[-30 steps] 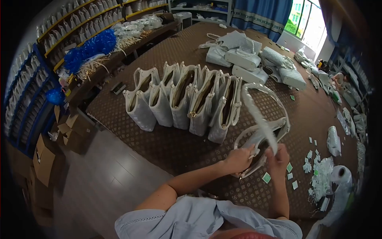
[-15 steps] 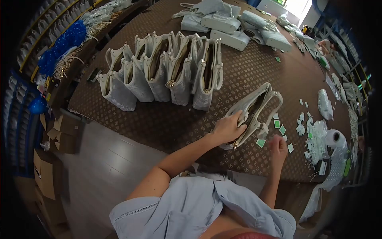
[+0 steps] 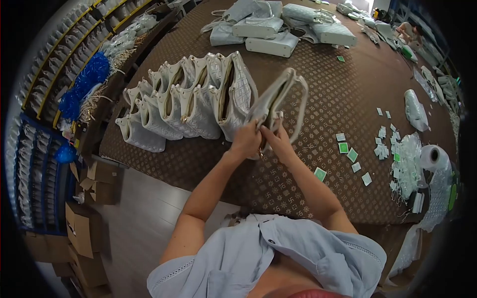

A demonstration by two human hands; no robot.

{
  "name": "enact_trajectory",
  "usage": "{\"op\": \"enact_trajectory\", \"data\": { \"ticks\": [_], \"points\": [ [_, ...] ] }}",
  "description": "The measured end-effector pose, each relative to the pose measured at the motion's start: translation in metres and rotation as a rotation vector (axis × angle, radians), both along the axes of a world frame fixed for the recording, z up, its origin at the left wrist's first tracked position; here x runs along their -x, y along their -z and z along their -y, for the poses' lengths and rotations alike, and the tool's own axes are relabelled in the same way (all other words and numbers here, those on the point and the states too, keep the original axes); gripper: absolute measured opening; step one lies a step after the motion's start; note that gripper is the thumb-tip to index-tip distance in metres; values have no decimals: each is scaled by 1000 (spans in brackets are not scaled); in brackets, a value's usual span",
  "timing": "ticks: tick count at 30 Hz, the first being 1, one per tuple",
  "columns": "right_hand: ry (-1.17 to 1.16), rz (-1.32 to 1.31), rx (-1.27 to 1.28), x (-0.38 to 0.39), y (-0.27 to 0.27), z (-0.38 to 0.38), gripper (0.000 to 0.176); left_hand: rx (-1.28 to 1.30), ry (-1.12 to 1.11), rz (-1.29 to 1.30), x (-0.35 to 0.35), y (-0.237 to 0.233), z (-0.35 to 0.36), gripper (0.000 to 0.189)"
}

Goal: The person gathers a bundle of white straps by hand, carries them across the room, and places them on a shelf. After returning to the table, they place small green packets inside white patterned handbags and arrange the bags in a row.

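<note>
My left hand (image 3: 246, 140) and my right hand (image 3: 278, 141) both grip the near end of a white quilted handbag (image 3: 278, 99), held upright just to the right of a row of several white handbags (image 3: 189, 102) that stand side by side on the brown patterned table (image 3: 328, 99). The held bag's handles arch over its far side, and its top opening faces up. The bag touches or nearly touches the last bag of the row.
More white bags (image 3: 278, 27) lie piled at the table's far end. Small green and white tags (image 3: 357, 154) are scattered to the right, beside a plastic film roll (image 3: 431, 158) and a wrapped bundle (image 3: 415, 109). Cardboard boxes (image 3: 87, 223) and shelves (image 3: 44, 74) stand at the left.
The bag has moved left from the table's right side up to the row's end. My right hand, free a moment ago, has joined my left on it.
</note>
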State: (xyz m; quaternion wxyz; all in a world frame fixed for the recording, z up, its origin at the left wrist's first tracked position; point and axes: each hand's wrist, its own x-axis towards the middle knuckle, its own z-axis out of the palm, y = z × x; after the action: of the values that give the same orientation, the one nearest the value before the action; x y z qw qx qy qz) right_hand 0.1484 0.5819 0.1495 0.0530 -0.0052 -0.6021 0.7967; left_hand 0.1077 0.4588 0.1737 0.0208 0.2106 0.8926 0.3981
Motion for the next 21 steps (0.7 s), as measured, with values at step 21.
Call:
{"op": "enact_trajectory", "data": {
  "ticks": [21],
  "points": [
    [90, -103, -457, 61, 126, -49, 61, -129, -462, -209, 42, -11, -7, 35]
  ]
}}
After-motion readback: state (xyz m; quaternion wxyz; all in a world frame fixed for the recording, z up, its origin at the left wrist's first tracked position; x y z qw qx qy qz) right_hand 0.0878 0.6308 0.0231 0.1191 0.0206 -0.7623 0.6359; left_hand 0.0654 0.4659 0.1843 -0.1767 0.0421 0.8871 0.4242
